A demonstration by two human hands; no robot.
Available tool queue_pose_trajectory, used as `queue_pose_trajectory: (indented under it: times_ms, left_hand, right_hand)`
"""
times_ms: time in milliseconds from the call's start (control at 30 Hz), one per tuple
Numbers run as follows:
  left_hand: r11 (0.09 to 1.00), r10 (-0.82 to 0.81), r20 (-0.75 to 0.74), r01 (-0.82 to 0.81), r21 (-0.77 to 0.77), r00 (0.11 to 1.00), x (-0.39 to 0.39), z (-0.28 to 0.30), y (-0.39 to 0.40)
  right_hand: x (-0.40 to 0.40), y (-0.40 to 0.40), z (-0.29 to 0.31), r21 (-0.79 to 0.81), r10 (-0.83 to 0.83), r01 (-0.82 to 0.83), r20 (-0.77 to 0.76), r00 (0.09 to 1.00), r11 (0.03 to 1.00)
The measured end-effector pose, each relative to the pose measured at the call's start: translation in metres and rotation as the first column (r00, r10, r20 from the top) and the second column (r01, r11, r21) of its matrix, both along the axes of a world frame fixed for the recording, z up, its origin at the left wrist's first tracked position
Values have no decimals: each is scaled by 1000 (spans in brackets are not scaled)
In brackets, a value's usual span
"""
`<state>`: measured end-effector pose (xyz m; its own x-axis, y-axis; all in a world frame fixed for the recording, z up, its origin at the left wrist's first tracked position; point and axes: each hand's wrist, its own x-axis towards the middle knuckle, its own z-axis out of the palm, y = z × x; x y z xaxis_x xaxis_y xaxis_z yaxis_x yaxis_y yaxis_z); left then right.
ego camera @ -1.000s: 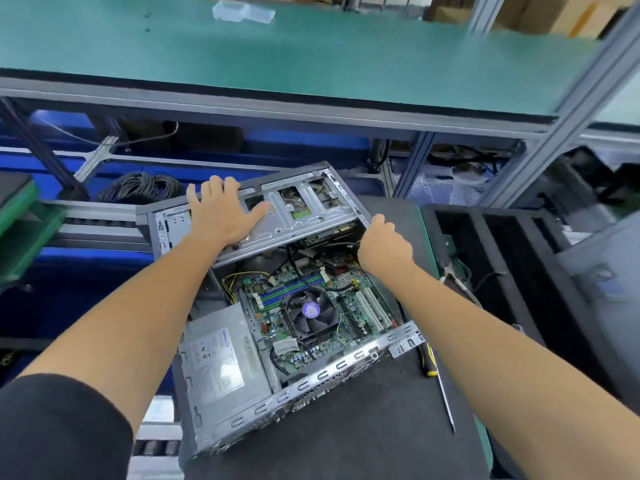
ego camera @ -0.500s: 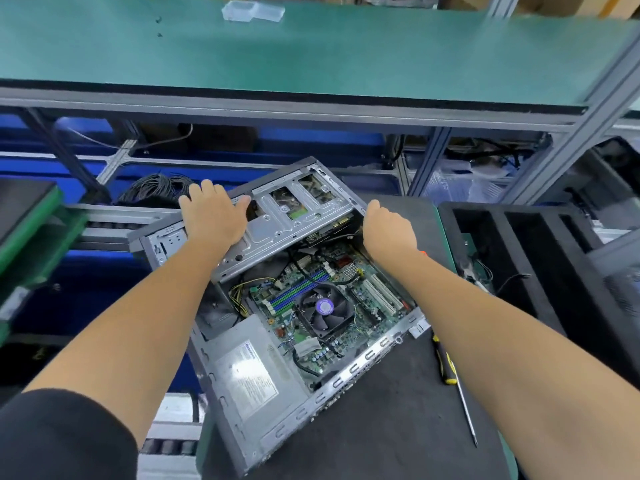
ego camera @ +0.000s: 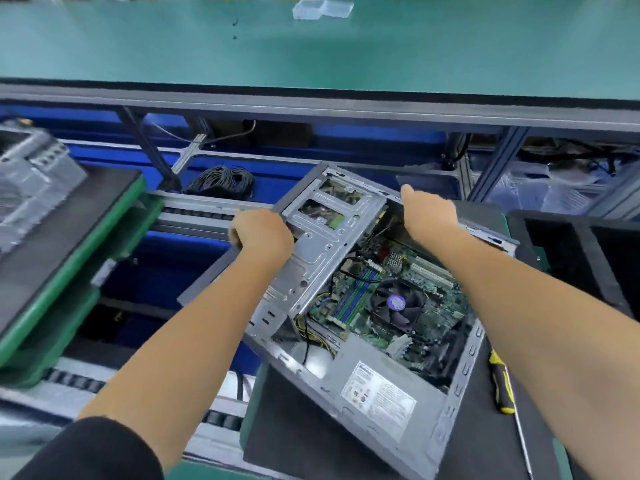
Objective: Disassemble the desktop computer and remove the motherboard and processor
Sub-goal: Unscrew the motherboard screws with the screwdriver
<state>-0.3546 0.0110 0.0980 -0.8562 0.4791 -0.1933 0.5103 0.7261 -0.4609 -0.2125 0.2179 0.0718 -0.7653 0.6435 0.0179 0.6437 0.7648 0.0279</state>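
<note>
Open computer case (ego camera: 377,386) looks heavy, stiff, sharp-edged steel: left hand (ego camera: 261,233) curls round its far-left edge, right hand (ego camera: 431,211) flat on far rim, motherboard (ego camera: 398,299) fragile.

A yellow-and-black-handled screwdriver (ego camera: 502,386) lies on the dark mat of the tabletop (ego camera: 478,441), with a black compartmented foam tray (ego camera: 571,258) at the far right. A coil of black cable (ego camera: 221,181) sits beneath the green upper shelf (ego camera: 311,50), which carries a clear plastic box (ego camera: 322,9).
</note>
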Motion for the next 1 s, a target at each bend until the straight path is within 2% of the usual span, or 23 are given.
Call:
queue_pose_trajectory:
  times_ms: [67, 167, 233, 333, 433, 533, 600, 700, 767, 900, 1000]
  left_hand:
    - [999, 12, 25, -11, -31, 1000, 6, 2, -1]
    - [999, -3, 86, 0, 39, 996, -3, 6, -1]
    - [981, 2, 199, -40, 192, 980, -15, 10, 3]
    - [891, -41, 330, -115, 439, 943, -22, 9, 20]
    - [864, -134, 269, -20, 503, 954, -17, -4, 38]
    - [839, -243, 130, 141, 525, 961, -13, -13, 56]
    - [781, -378, 69, 278, 559, 923, -12, -17, 71]
    - [691, -551, 70, 408, 597, 832, -6, -19, 96]
    - [664, -600, 69, 448, 599, 797, -3, -22, 114]
    - [681, -587, 136, 397, 615, 798, -1, -30, 135]
    - [646, -598, 63, 434, 628, 799, -3, -34, 137]
  right_hand:
    - [-4, 1, 0, -8, -10, 10, 8, 1000, 1000]
    - [-7, 0, 1, -42, -32, 33, 16, 999, 999]
    - [-6, -3, 1, -70, -39, 42, 34, 999, 997]
    - [-4, -7, 3, -102, -50, 54, 45, 998, 993]
    - [6, -11, 3, -109, -45, 46, 17, 999, 993]
    - [26, -14, 0, -73, -108, 108, -5, 994, 992]
    - [41, -17, -4, -45, -206, 207, 14, 978, 977]
    - [60, -22, -13, -54, -335, 339, 66, 940, 939]
    - [66, -25, -18, -61, -362, 365, 58, 930, 929]
    - [68, -20, -20, -66, -339, 344, 69, 938, 937]
    - [68, -13, -21, -70, -316, 325, 108, 942, 943]
